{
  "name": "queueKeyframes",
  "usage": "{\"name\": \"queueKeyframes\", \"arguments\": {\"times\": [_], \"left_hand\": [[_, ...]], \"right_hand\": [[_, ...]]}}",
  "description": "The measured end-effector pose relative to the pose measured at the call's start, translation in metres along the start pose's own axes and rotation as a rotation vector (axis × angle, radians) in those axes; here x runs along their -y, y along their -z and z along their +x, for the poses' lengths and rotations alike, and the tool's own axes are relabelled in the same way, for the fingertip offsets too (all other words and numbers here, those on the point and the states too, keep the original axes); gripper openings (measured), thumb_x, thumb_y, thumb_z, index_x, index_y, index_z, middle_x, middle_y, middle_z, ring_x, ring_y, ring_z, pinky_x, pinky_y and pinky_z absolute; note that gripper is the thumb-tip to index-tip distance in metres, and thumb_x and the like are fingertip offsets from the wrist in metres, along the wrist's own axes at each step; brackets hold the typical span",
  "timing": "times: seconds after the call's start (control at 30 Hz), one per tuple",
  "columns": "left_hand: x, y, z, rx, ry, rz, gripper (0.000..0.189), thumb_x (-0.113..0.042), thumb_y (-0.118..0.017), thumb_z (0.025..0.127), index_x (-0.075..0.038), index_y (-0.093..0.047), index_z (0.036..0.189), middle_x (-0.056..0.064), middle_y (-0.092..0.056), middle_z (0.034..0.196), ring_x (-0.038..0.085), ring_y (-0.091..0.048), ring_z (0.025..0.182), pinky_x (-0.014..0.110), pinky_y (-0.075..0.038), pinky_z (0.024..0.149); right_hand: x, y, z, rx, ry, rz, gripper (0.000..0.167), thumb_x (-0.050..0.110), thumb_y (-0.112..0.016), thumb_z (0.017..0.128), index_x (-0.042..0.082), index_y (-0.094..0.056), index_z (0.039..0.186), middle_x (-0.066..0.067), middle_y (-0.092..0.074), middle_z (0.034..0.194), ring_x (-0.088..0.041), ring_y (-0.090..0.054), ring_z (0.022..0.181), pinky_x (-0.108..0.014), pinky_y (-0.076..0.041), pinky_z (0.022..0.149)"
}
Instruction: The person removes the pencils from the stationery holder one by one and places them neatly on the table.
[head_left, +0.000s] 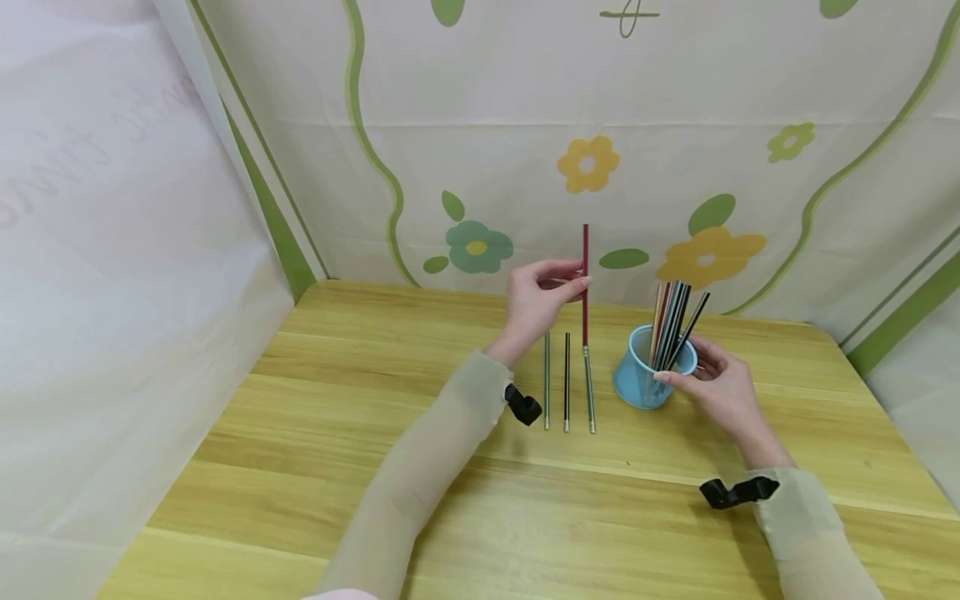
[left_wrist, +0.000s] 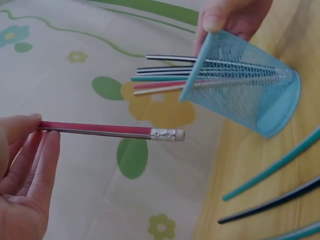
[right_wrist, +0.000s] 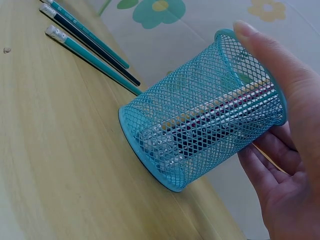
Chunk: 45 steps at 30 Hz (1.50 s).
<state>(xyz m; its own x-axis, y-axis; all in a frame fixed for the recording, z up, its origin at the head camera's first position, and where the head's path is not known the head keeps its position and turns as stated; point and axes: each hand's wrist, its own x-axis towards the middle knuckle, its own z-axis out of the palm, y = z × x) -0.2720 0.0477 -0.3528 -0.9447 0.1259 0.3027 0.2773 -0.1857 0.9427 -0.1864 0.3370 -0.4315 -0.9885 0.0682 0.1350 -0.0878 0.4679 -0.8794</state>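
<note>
My left hand [head_left: 534, 298] pinches a red pencil [head_left: 586, 250] between thumb and fingers, above the table. In the left wrist view the silver ferrule and white eraser of that red pencil [left_wrist: 100, 127] point away from the hand. A light-blue mesh pencil cup [head_left: 637, 385] stands to the right, my right hand [head_left: 723, 396] gripping it near its rim. Several pencils [head_left: 670, 325] lean inside, eraser ends down in the right wrist view. On the table lie a green pencil [head_left: 547, 383], a black pencil [head_left: 567, 383] and another green pencil [head_left: 589, 392], side by side.
The wooden table [head_left: 300, 467] has a rounded back edge. Behind it hangs a pale curtain [head_left: 510, 158] with flowers and leaves, and another white sheet [head_left: 112, 250] hangs at the left. Black camera mounts [head_left: 522, 406] sit on both wrists.
</note>
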Motion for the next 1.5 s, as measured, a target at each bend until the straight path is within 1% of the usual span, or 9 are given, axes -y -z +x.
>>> {"name": "queueKeyframes", "arguments": {"times": [0.2, 0.37, 0.57, 0.8, 1.0, 1.1, 1.23, 1.37, 1.5], "left_hand": [[0.013, 0.017, -0.008, 0.005, 0.021, 0.039, 0.022, -0.005, -0.081, 0.088, -0.004, -0.077, 0.109, 0.006, -0.074, 0.095, 0.021, -0.073, 0.082, 0.033, -0.062, 0.076], [0.026, 0.032, -0.016, -0.007, 0.056, 0.054, 0.02, -0.003, -0.08, 0.088, -0.004, -0.077, 0.108, 0.007, -0.074, 0.094, 0.023, -0.074, 0.082, 0.033, -0.062, 0.075], [0.041, 0.048, -0.022, -0.002, 0.156, 0.072, 0.024, 0.001, -0.08, 0.087, -0.002, -0.076, 0.11, 0.01, -0.072, 0.094, 0.026, -0.074, 0.082, 0.034, -0.062, 0.075], [0.054, 0.064, -0.03, 0.029, 0.3, 0.197, 0.022, 0.002, -0.08, 0.087, 0.002, -0.076, 0.109, 0.012, -0.074, 0.092, 0.025, -0.074, 0.08, 0.033, -0.063, 0.072], [0.062, 0.07, -0.036, 0.04, 0.435, 0.211, 0.029, 0.006, -0.078, 0.087, 0.004, -0.073, 0.115, 0.014, -0.073, 0.09, 0.026, -0.074, 0.077, 0.038, -0.063, 0.075], [0.066, 0.071, -0.038, 0.047, 0.484, 0.231, 0.031, 0.005, -0.078, 0.087, 0.004, -0.072, 0.117, 0.013, -0.074, 0.09, 0.025, -0.074, 0.077, 0.037, -0.062, 0.075], [0.07, 0.071, -0.039, 0.036, 0.506, 0.246, 0.03, 0.004, -0.079, 0.087, 0.005, -0.072, 0.116, 0.014, -0.074, 0.09, 0.025, -0.074, 0.078, 0.034, -0.063, 0.073], [0.074, 0.07, -0.039, 0.008, 0.516, 0.26, 0.027, 0.004, -0.08, 0.086, 0.005, -0.073, 0.113, 0.014, -0.074, 0.089, 0.026, -0.074, 0.078, 0.032, -0.062, 0.071], [0.076, 0.068, -0.038, -0.021, 0.524, 0.298, 0.026, 0.004, -0.081, 0.085, 0.004, -0.074, 0.11, 0.013, -0.074, 0.087, 0.025, -0.074, 0.075, 0.03, -0.062, 0.068]], "right_hand": [[-0.002, 0.0, 0.0, 0.006, -0.001, 0.004, 0.083, 0.019, -0.083, 0.089, -0.006, -0.037, 0.153, -0.026, -0.05, 0.14, 0.003, -0.055, 0.107, -0.008, -0.047, 0.088], [-0.003, 0.0, 0.0, 0.002, 0.0, 0.008, 0.082, 0.019, -0.083, 0.089, -0.006, -0.038, 0.153, -0.025, -0.05, 0.14, 0.003, -0.055, 0.107, -0.008, -0.047, 0.088], [-0.004, 0.001, 0.002, -0.001, 0.001, 0.004, 0.082, 0.02, -0.083, 0.089, -0.005, -0.038, 0.153, -0.025, -0.051, 0.141, 0.002, -0.055, 0.108, -0.007, -0.047, 0.088], [-0.004, 0.001, 0.002, 0.002, -0.004, 0.003, 0.083, 0.02, -0.083, 0.089, -0.005, -0.037, 0.154, -0.028, -0.049, 0.142, 0.004, -0.054, 0.107, -0.007, -0.047, 0.088], [-0.003, 0.0, 0.001, 0.002, -0.006, 0.001, 0.083, 0.021, -0.083, 0.089, -0.006, -0.037, 0.153, -0.028, -0.049, 0.142, 0.004, -0.054, 0.107, -0.007, -0.047, 0.088], [-0.003, 0.0, 0.001, 0.003, -0.005, 0.005, 0.083, 0.02, -0.083, 0.089, -0.006, -0.037, 0.153, -0.028, -0.049, 0.142, 0.004, -0.054, 0.108, -0.007, -0.047, 0.088], [-0.003, 0.001, 0.001, 0.003, -0.007, 0.007, 0.083, 0.021, -0.083, 0.09, -0.005, -0.036, 0.154, -0.027, -0.049, 0.142, 0.004, -0.054, 0.108, -0.007, -0.047, 0.088], [-0.003, 0.001, 0.001, 0.003, -0.009, 0.004, 0.084, 0.021, -0.082, 0.09, -0.004, -0.036, 0.154, -0.028, -0.048, 0.143, 0.004, -0.054, 0.108, -0.007, -0.047, 0.088], [-0.004, 0.001, 0.001, 0.001, -0.01, 0.005, 0.084, 0.021, -0.082, 0.09, -0.005, -0.036, 0.154, -0.028, -0.048, 0.143, 0.004, -0.054, 0.108, -0.007, -0.047, 0.088]]}}
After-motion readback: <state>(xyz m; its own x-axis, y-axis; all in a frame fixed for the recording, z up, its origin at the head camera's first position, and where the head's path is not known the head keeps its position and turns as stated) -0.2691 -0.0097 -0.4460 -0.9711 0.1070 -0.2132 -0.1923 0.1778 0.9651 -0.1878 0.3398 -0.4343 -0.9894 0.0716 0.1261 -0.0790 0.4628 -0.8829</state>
